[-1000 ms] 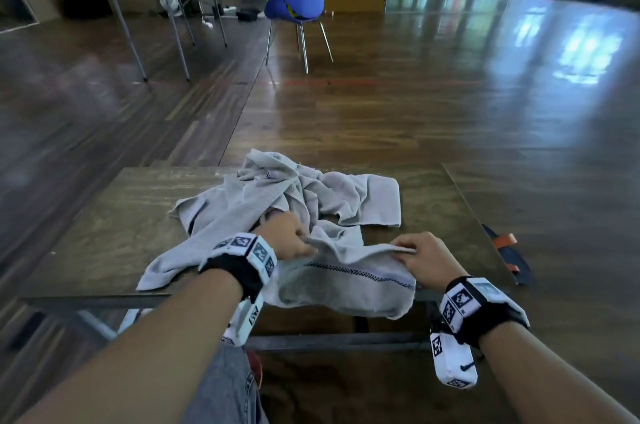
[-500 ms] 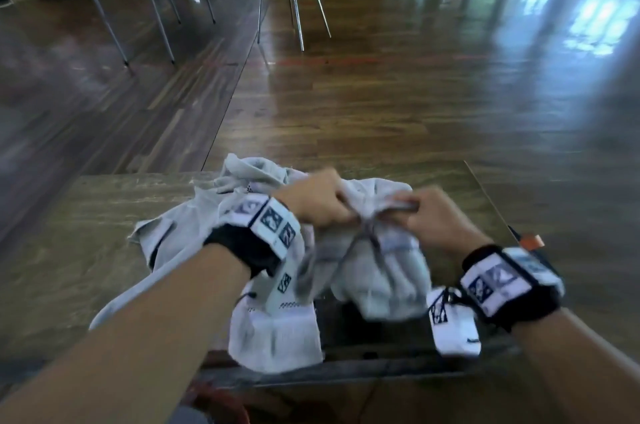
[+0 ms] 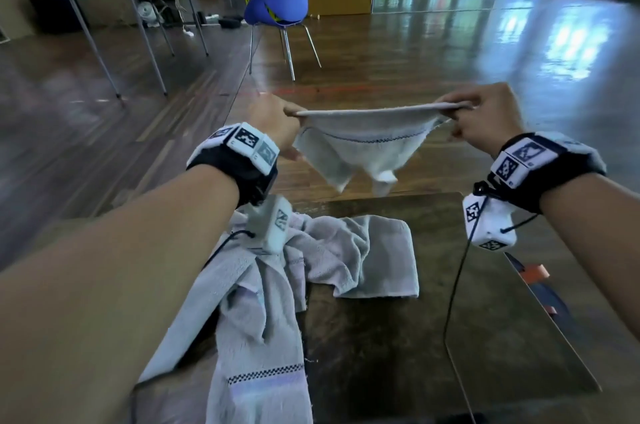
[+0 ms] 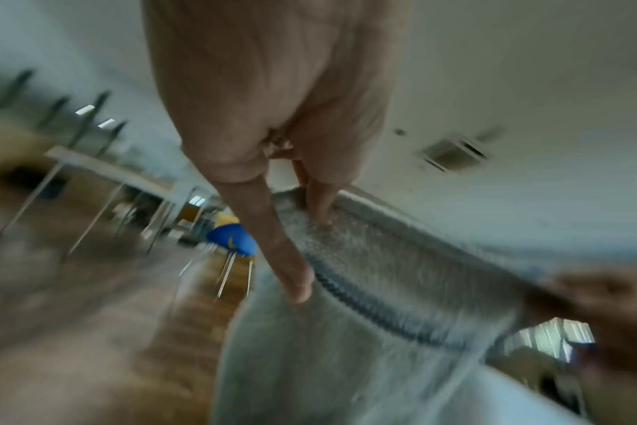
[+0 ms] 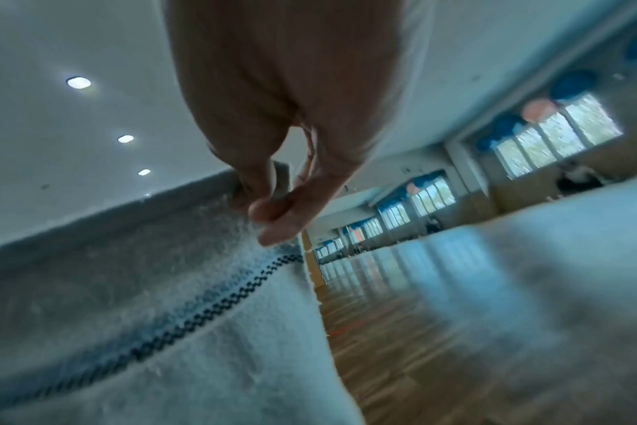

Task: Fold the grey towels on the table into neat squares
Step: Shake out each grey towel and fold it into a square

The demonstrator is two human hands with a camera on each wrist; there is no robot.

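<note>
Since half a second ago both hands have lifted one grey towel (image 3: 363, 143) clear of the counter (image 3: 415, 337) and drawn it apart; before, it was bunched between them above the pile. Left hand (image 3: 277, 126) pinches the towel's left top corner, right hand (image 3: 485, 119) the right one, fingers (image 5: 273, 212) curled onto the hem, so the top edge runs taut and the cloth sags beneath, over the counter's far edge. Its checked stripe (image 5: 186, 313) carries no readable writing. Two more towels (image 3: 294, 285) lie crumpled on the counter's left half, one draping over the near edge. Right half is bare wood. Open floor lies beyond, a blue chair (image 3: 280, 4) well apart.
</note>
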